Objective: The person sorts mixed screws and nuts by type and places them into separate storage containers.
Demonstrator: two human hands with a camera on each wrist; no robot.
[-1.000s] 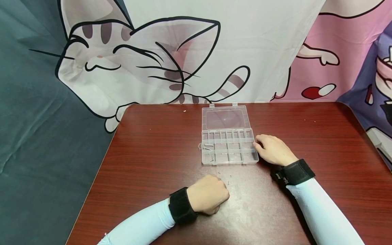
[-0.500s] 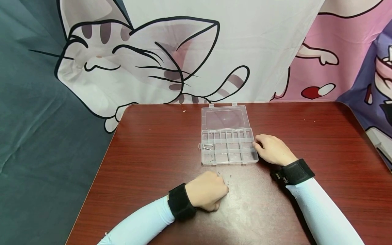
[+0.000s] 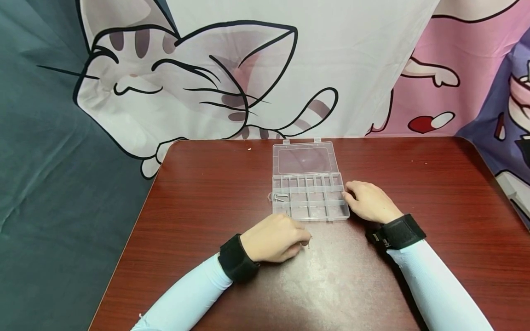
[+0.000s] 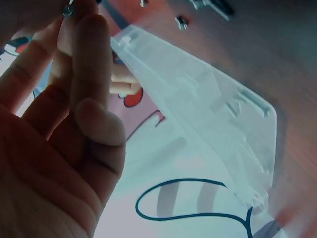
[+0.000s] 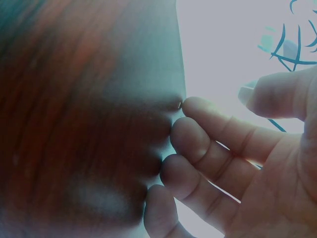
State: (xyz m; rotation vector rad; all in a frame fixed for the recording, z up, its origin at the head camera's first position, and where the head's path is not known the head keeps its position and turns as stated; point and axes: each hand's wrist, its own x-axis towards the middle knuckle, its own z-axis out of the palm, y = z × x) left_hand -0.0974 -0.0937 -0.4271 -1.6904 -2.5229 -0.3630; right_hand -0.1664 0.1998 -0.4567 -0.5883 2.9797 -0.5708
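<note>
A clear plastic compartment box (image 3: pixel 308 197) lies with its lid raised near the table's far edge, some screws in its left compartments. My left hand (image 3: pixel 273 239) is just in front of the box's near left corner, fingers bent down toward the tabletop. In the left wrist view a small metal screw (image 4: pixel 68 10) shows against its fingertips, seemingly pinched; the grip is partly hidden. Beside those fingertips lie tiny screws (image 3: pixel 308 246). My right hand (image 3: pixel 370 201) rests at the box's right side, fingers loosely bent, thumb by the box edge.
The reddish-brown wooden table (image 3: pixel 198 197) reaches back to a cartoon-print curtain (image 3: pixel 356 55). More loose screws (image 4: pixel 182 22) lie on the table near the box. A grey-green cloth (image 3: pixel 45 220) hangs along the left side.
My left hand has moved forward, away from me, toward the box, and its fingers have uncurled from a fist. The right hand and the box have stayed in place.
</note>
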